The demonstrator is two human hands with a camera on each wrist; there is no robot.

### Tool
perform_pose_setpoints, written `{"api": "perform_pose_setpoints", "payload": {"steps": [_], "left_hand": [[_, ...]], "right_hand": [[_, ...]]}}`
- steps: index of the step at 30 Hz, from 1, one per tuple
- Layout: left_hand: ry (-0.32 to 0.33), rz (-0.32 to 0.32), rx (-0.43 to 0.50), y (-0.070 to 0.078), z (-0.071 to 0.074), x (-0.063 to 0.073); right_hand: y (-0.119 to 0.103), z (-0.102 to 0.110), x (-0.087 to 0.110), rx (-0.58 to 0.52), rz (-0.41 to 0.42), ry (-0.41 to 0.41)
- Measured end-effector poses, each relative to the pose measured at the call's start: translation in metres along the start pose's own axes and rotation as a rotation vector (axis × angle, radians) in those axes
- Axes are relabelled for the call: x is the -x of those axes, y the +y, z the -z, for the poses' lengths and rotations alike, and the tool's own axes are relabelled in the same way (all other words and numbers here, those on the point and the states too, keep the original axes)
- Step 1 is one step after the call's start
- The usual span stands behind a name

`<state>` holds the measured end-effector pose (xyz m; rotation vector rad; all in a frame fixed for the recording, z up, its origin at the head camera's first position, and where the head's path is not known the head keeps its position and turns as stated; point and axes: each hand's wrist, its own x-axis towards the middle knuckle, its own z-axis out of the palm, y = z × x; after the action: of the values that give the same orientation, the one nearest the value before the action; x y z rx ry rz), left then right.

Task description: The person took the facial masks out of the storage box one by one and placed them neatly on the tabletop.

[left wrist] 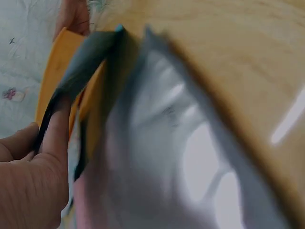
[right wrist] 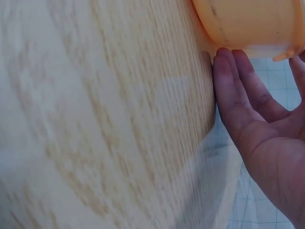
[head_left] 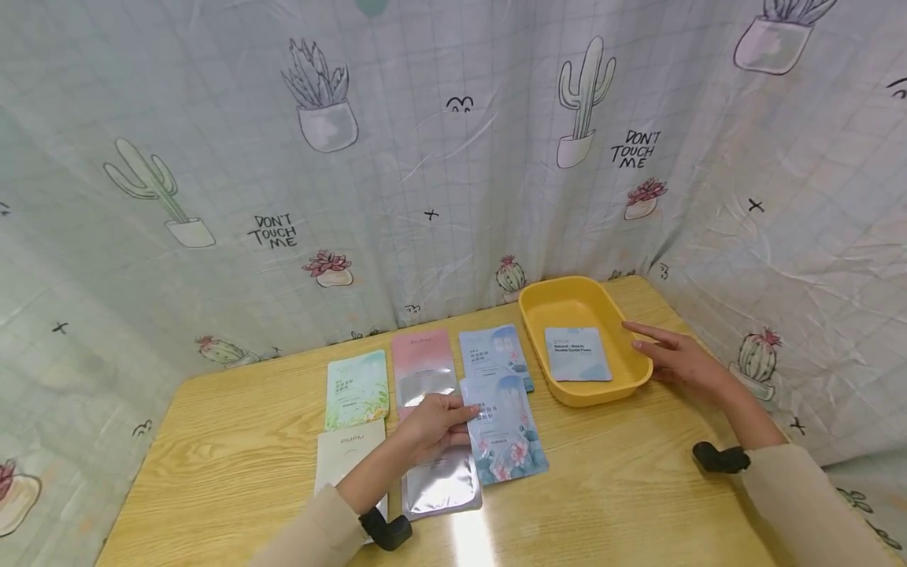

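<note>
Between thumb and fingers, my left hand (head_left: 434,429) pinches a blue face mask sachet (head_left: 506,441) printed with pink flowers. In the left wrist view that sachet (left wrist: 90,59) appears edge-on, tilted above the silver part of another packet (left wrist: 167,138). A similar blue sachet (head_left: 489,350) lies just behind it, partly covered. At the right, my right hand (head_left: 683,362) rests its extended fingers against the outer side of a yellow plastic bin (head_left: 584,394). Inside the bin lies a light blue square packet (head_left: 577,358). In the right wrist view the fingers (right wrist: 228,81) touch the bin's wall (right wrist: 252,24) low down.
To the left on the wooden table (head_left: 234,449) lie a green sachet (head_left: 357,386) and a cream packet (head_left: 347,453), partly under the left forearm. A pink and silver packet (head_left: 423,358) lies behind another silver one (head_left: 439,488). A cactus-print curtain (head_left: 425,157) hangs behind the table.
</note>
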<state>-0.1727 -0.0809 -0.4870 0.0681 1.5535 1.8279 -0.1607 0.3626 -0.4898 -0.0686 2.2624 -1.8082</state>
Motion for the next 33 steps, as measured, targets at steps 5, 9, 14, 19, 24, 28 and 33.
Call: {"api": "perform_pose_setpoints", "payload": {"steps": [5, 9, 14, 19, 24, 28, 33], "left_hand": [[-0.021, 0.053, 0.065, -0.011, -0.005, 0.000], [-0.033, 0.078, 0.096, -0.015, -0.009, 0.000], [-0.048, 0.115, 0.091, -0.020, -0.012, 0.001], [-0.040, 0.128, 0.077, -0.023, -0.013, 0.001], [-0.008, 0.133, 0.067, -0.024, -0.012, 0.000], [0.009, 0.130, 0.063, -0.024, -0.013, -0.001], [0.028, 0.115, 0.012, -0.022, -0.013, 0.002]], "right_hand": [[0.002, -0.001, 0.000, -0.039, 0.015, -0.005], [0.002, -0.001, -0.001, -0.048, 0.017, -0.005], [0.001, -0.002, 0.000, -0.043, 0.003, 0.003], [0.000, -0.002, 0.000, -0.041, -0.014, 0.013], [0.000, -0.003, 0.000, -0.033, -0.013, 0.011], [0.000, -0.001, 0.001, -0.023, -0.007, 0.008], [0.000, 0.000, 0.001, -0.015, -0.010, 0.004]]}}
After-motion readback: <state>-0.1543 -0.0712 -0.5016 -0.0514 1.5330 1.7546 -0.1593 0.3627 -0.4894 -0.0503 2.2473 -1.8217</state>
